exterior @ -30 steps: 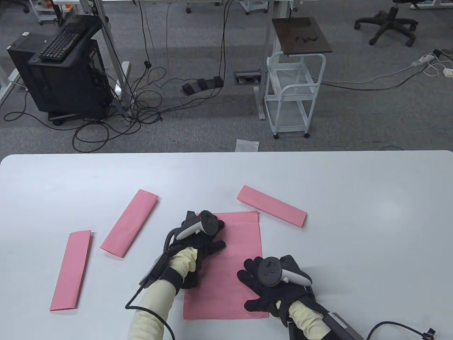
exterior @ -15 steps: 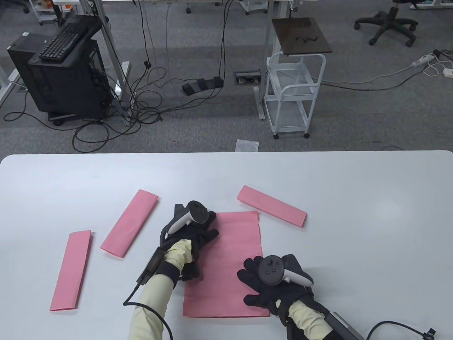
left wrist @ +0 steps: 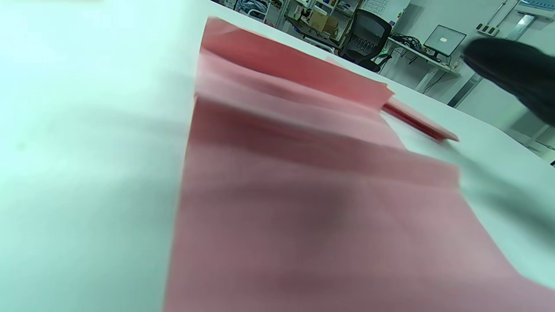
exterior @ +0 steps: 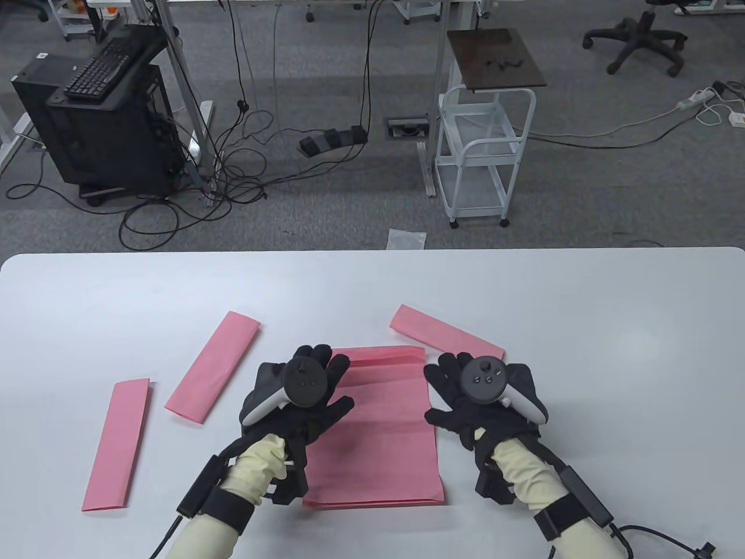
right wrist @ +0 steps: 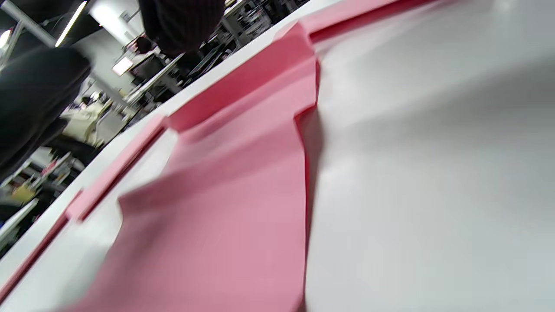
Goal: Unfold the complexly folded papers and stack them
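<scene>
A large pink sheet (exterior: 378, 437) lies flat at the table's near middle, with a creased band (exterior: 381, 354) across its far end. It also shows in the left wrist view (left wrist: 303, 182) and the right wrist view (right wrist: 234, 190), where the far end stands up in a step. My left hand (exterior: 308, 378) rests palm down with fingers spread on the sheet's far left part. My right hand (exterior: 465, 390) lies palm down with fingers spread at the sheet's right edge. Neither hand grips anything. Three folded pink strips lie around: one at the left (exterior: 212, 367), one at the far left (exterior: 116, 445), one behind the right hand (exterior: 445, 338).
The white table (exterior: 582, 326) runs across the whole view, with its far edge at mid-frame. Beyond it on the floor stand a white cart (exterior: 486, 151), a black computer case (exterior: 99, 116) and loose cables.
My right hand moved from the sheet's near right corner up to its right edge. My left hand turned palm down and spread its fingers. The sheet's far end now shows a creased band.
</scene>
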{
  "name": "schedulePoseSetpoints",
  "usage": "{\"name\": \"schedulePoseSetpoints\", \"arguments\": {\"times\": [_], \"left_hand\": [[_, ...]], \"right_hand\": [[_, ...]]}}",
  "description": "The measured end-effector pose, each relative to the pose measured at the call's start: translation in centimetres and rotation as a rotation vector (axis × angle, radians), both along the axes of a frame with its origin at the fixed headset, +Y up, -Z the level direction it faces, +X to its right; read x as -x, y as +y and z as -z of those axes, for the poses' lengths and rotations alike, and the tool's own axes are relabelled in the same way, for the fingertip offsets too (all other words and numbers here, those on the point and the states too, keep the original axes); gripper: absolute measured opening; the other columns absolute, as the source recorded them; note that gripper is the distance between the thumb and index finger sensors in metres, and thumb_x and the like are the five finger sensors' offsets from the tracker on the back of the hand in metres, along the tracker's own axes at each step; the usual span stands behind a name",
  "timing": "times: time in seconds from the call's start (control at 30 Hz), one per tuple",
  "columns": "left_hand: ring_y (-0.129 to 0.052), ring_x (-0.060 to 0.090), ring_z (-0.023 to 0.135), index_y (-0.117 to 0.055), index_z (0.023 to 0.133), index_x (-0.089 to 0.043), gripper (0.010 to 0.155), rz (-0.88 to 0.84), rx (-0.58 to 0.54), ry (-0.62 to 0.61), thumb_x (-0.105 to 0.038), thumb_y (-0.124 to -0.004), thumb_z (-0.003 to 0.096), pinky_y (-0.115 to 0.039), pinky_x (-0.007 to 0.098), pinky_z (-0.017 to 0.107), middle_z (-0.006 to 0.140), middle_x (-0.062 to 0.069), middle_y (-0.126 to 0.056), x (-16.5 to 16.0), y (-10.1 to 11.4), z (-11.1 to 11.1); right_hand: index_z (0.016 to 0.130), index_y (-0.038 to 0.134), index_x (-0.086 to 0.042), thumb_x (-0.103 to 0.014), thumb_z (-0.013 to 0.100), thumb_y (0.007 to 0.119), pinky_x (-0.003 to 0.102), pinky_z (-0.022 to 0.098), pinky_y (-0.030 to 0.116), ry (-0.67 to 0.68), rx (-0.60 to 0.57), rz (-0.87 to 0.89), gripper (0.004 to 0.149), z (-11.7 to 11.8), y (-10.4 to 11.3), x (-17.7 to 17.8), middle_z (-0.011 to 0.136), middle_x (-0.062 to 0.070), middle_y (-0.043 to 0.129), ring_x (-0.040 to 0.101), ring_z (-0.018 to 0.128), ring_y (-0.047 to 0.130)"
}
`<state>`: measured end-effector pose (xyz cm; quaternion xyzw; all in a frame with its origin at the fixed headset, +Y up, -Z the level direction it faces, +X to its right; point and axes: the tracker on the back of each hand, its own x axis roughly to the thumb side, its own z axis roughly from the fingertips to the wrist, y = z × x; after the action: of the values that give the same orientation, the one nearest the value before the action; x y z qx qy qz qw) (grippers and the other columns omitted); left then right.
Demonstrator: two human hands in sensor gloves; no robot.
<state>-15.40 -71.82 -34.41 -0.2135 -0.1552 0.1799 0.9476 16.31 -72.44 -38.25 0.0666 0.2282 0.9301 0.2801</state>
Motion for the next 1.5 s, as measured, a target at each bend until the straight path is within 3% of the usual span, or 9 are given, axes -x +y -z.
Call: {"name": "schedulePoseSetpoints", "arguments": {"times": [0.33,0.47,0.53,0.6,0.8,1.03,1.17,1.37,1.5], "left_hand": [[0.021,0.024,0.101,-0.001,0.106,-0.04,0.072,0.003,-0.023,0.047,-0.058,-0.05,0.0565,0.007,0.058,0.068,0.11,-0.009,0.017,1.2,-1.4,-9.0],[0.02,0.025,0.101,-0.001,0.106,-0.039,0.072,-0.118,-0.045,0.114,-0.058,-0.05,0.0565,0.007,0.058,0.068,0.11,-0.008,0.016,2.1,-2.5,-10.3],[0.021,0.026,0.1,0.0,0.106,-0.039,0.073,-0.137,0.005,0.146,-0.058,-0.05,0.0566,0.007,0.058,0.067,0.109,-0.008,0.018,2.5,-2.5,-10.2],[0.021,0.025,0.1,0.0,0.106,-0.039,0.073,-0.149,-0.044,0.178,-0.058,-0.05,0.0566,0.007,0.058,0.067,0.11,-0.008,0.017,2.9,-2.1,-10.2],[0.021,0.026,0.101,-0.001,0.106,-0.039,0.073,-0.154,-0.039,0.163,-0.058,-0.051,0.0567,0.007,0.058,0.067,0.11,-0.008,0.016,3.2,-2.1,-10.1],[0.02,0.026,0.101,-0.001,0.106,-0.039,0.072,-0.13,-0.039,0.143,-0.058,-0.051,0.0566,0.007,0.058,0.067,0.111,-0.008,0.015,2.9,-2.3,-10.2],[0.021,0.026,0.1,-0.001,0.106,-0.039,0.072,-0.125,-0.024,0.136,-0.058,-0.051,0.0566,0.007,0.058,0.067,0.111,-0.008,0.016,2.8,-2.7,-10.1],[0.021,0.026,0.1,-0.001,0.106,-0.039,0.072,-0.113,-0.022,0.121,-0.058,-0.051,0.0565,0.007,0.058,0.067,0.111,-0.008,0.016,2.5,-2.8,-10.2],[0.021,0.026,0.1,-0.001,0.106,-0.039,0.072,-0.098,-0.018,0.118,-0.057,-0.051,0.0566,0.007,0.058,0.067,0.11,-0.008,0.016,2.3,-3.0,-10.3]], "right_hand": [[0.104,0.017,-0.045,-0.042,0.047,0.076,0.051,0.07,-0.01,-0.248,0.069,-0.112,0.081,8.6,-0.8,-0.6,0.117,-0.013,0.008,0.015,0.107,-0.004],[0.103,0.016,-0.045,-0.042,0.046,0.077,0.052,0.07,-0.009,-0.281,0.145,-0.187,0.084,10.8,-2.4,-0.6,0.118,-0.011,0.01,0.017,0.108,-0.001],[0.102,0.014,-0.046,-0.043,0.045,0.078,0.052,0.069,-0.01,-0.285,0.179,-0.201,0.086,11.7,-3.1,-0.5,0.118,-0.011,0.009,0.017,0.108,-0.002],[0.102,0.013,-0.046,-0.044,0.044,0.078,0.052,0.069,-0.011,-0.277,0.211,-0.223,0.087,12.5,-3.8,-0.4,0.118,-0.011,0.008,0.017,0.108,-0.003],[0.102,0.014,-0.045,-0.041,0.043,0.08,0.052,0.068,-0.012,-0.27,0.267,-0.241,0.088,13.4,-5.8,-0.2,0.116,-0.013,0.006,0.016,0.106,-0.005],[0.103,0.016,-0.043,-0.036,0.041,0.083,0.054,0.071,-0.008,-0.254,0.138,-0.357,0.092,13.8,-4.6,0.7,0.112,-0.003,0.029,0.022,0.108,0.016],[0.102,0.012,-0.044,-0.036,0.041,0.083,0.055,0.071,-0.009,-0.236,0.128,-0.366,0.094,13.8,-4.4,1.0,0.106,-0.001,0.035,0.025,0.105,0.021],[0.109,0.039,-0.033,-0.034,0.054,0.064,0.057,0.071,-0.007,-0.268,0.116,-0.274,0.061,13.3,-3.7,0.2,0.114,0.003,0.041,0.029,0.108,0.026],[0.108,0.049,-0.031,-0.035,0.054,0.061,0.059,0.072,-0.002,-0.268,-0.004,-0.281,0.055,12.2,-2.3,-0.6,0.114,0.007,0.05,0.032,0.108,0.035]]}}
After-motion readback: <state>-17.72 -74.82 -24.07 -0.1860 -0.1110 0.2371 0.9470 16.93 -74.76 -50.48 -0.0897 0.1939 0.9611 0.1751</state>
